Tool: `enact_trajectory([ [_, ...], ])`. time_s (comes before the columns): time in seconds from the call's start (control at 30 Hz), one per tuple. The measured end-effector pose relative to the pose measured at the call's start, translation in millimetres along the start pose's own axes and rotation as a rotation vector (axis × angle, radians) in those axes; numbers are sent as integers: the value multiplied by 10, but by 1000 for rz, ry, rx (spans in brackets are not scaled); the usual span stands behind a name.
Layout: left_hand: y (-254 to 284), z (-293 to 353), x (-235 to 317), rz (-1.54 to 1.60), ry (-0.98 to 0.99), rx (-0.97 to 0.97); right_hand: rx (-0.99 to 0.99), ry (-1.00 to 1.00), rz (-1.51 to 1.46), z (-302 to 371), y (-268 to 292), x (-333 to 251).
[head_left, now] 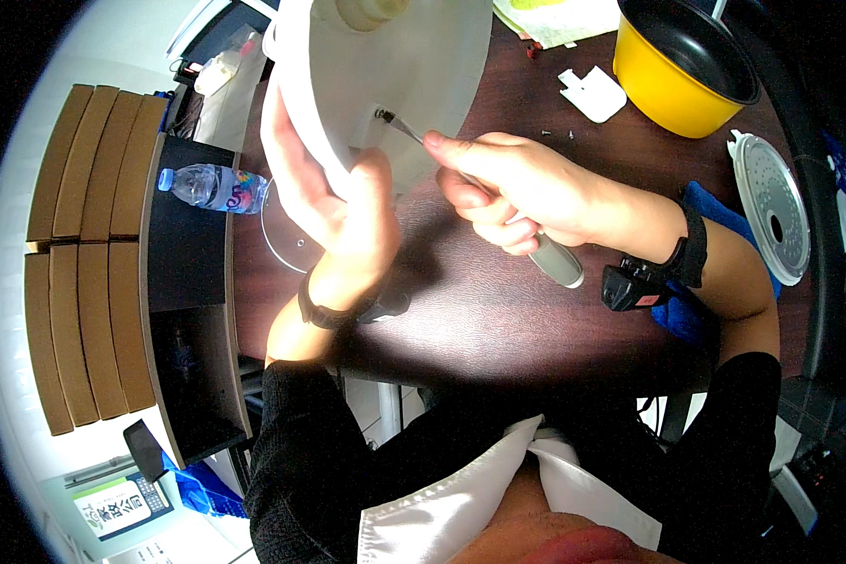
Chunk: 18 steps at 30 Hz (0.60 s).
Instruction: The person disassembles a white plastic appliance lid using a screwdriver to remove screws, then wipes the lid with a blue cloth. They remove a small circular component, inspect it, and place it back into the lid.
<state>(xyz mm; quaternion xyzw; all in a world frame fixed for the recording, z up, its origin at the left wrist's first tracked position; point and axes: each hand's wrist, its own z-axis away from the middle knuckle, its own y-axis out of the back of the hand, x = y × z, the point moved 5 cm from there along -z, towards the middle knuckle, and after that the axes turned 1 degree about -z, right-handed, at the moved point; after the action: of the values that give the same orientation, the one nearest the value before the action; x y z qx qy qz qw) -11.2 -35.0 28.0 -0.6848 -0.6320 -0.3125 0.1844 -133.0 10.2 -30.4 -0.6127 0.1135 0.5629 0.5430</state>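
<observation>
My left hand (pixel 334 202) grips the rim of a white plastic appliance shell (pixel 423 56), which is tilted with its hollow side toward me. Inside the shell, near the top, is a cream-coloured round part (pixel 371 11). My right hand (pixel 512 183) is closed around a screwdriver (pixel 556 261) with a grey handle, thumb stretched along its shaft. The screwdriver's tip reaches into the shell, at a small dark piece (pixel 383 115) by the inner wall. Whether that piece is a screw is too small to tell.
Small screws (pixel 571 135) and a white flat plate (pixel 594 94) lie on the dark wood table (pixel 461 329). A yellow pot (pixel 667 94), a perforated round lid (pixel 771 209) and a blue cloth (pixel 681 320) are at the right. A water bottle (pixel 216 188) lies left, near brown boxes (pixel 85 329).
</observation>
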Motion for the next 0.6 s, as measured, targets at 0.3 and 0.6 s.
enact_trajectory([
  [0.3, -42, 44, -10, -52, -65, -36, -42, -65, -88, 13, -28, 31],
  [0.6, -43, 60, 45, -184, -189, -138, 185, 90, 299, -23, 90, -29],
])
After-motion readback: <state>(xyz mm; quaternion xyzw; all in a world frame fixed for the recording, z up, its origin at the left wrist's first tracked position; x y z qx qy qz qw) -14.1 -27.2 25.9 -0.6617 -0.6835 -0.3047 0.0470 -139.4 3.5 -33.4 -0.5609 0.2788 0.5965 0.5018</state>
